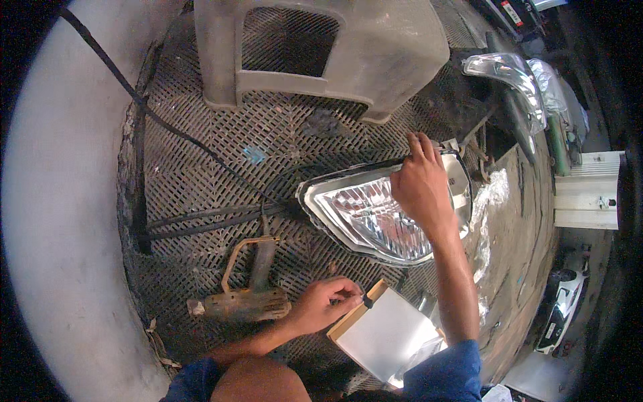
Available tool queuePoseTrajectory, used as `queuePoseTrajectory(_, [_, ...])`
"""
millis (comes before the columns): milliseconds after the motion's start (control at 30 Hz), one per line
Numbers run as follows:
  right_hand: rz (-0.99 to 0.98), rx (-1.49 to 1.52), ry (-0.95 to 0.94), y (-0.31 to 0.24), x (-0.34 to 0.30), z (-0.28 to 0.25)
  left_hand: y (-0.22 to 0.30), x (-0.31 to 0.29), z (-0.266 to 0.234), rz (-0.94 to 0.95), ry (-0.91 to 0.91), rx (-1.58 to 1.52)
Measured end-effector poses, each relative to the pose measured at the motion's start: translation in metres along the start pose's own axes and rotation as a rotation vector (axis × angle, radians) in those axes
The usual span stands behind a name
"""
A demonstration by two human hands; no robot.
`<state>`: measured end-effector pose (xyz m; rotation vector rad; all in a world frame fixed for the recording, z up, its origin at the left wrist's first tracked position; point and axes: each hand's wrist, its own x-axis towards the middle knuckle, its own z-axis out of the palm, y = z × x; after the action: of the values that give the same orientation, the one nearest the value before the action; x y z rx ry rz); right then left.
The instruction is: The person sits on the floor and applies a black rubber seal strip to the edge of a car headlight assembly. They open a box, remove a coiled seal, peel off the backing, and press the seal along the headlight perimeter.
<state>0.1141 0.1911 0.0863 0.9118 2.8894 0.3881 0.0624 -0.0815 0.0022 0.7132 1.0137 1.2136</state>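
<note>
A large car headlamp with a bright chrome reflector, a pale housing and a dark rim point(375, 218) lies face up at the middle of the view, on a dark grey, perforated rubber floor mat point(194, 127). Its narrow end points to 9 o'clock and its broad end to 3 o'clock.

The person's right hand point(425, 187) reaches over the broad end, fingers together and bent over the upper edge. Whether this grip clasps the housing or only presses on it cannot be told.

At 7 o'clock from the lamp, the left hand point(328, 301) has its grip closed, thumb and fingertips pinching what seems to be a small black piece point(368, 301), too small to identify. It is apart from the lamp, at the near corner of a flat white panel with tan, cardboard-like edges point(385, 331), at 6 o'clock.

Judging by this layout, handling of the lamp looks under way, not finished: the reflector assembly is together, while the black piece is off it. Whether a clear cover is fitted cannot be told.

Farther out, at 8 o'clock, a grimy pistol-shaped tool with a tan guard point(244, 301) lies out of hand. A beige plastic stool point(395, 57) stands at 12 o'clock. A second, clear-fronted headlamp point(502, 70) lies untouched at 1 to 2 o'clock, and a white car point(562, 305) is at 4 o'clock.
</note>
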Motion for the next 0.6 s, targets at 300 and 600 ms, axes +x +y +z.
queuePoseTrajectory(300, [-0.055, 0.145, 0.036, -0.044, -0.001, 0.001, -0.003, 0.005, -0.005, 0.020, 0.009, -0.049])
queuePoseTrajectory(600, [-0.107, 0.260, 0.110, -0.077, -0.011, 0.016, -0.006, 0.009, -0.008, -0.001, -0.014, -0.023])
